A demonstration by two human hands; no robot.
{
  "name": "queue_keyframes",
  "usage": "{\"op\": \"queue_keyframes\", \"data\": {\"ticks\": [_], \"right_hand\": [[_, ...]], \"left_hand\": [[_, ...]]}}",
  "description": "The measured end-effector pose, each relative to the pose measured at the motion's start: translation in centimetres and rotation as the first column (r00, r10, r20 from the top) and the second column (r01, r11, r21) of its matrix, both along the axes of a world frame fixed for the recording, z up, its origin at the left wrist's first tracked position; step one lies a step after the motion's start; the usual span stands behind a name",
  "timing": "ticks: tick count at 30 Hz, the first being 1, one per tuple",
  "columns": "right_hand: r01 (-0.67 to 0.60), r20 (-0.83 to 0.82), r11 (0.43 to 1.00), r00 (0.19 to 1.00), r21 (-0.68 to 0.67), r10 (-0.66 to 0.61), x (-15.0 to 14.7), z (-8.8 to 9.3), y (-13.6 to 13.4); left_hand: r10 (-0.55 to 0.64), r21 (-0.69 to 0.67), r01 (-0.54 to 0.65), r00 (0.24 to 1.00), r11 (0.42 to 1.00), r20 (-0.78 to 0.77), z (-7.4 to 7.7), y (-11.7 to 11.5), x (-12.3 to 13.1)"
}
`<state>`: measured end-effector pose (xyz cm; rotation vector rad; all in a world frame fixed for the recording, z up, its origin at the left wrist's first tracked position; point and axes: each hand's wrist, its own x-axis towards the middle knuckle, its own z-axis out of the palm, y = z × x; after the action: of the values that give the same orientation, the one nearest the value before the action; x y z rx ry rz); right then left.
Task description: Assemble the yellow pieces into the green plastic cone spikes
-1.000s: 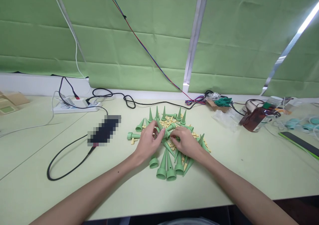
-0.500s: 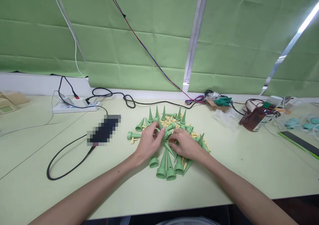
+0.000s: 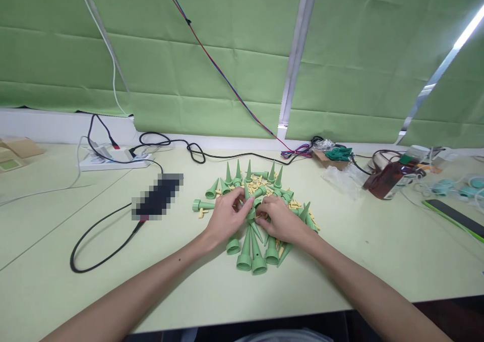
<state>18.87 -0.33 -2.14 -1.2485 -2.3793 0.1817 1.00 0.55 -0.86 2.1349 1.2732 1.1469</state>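
Observation:
My left hand (image 3: pixel 229 213) is closed around a green plastic cone spike (image 3: pixel 247 190), its tip pointing up and its wide end low. Close beside it, my right hand (image 3: pixel 278 216) has its fingers bent together in a pinch at the cone's wide end; what they hold, if anything, is hidden. Around both hands lies a pile of similar green cones (image 3: pixel 259 261), some upright, others on their sides. Small yellow valve-like pieces (image 3: pixel 257 183) are scattered among them, mostly behind the hands.
A pixelated dark device (image 3: pixel 159 195) with a black cable lies at left, near a white power strip (image 3: pixel 113 161). At right are a brown bottle (image 3: pixel 393 178), a clear plastic bag (image 3: pixel 344 180) and a black-and-green phone-like object (image 3: pixel 454 217). The table's front edge (image 3: pixel 242 322) runs below my arms.
The green cone in my left hand has turned more upright and shifted slightly to the right. My right hand has barely moved.

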Motion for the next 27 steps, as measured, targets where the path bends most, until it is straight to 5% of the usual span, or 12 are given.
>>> {"op": "queue_keyframes", "data": {"ticks": [27], "right_hand": [[0.017,0.087,0.995,0.996,0.096,-0.026,-0.43,-0.32,-0.05]], "left_hand": [[0.022,-0.047,-0.019,0.998,0.999,0.067,-0.2,0.07,0.0]]}}
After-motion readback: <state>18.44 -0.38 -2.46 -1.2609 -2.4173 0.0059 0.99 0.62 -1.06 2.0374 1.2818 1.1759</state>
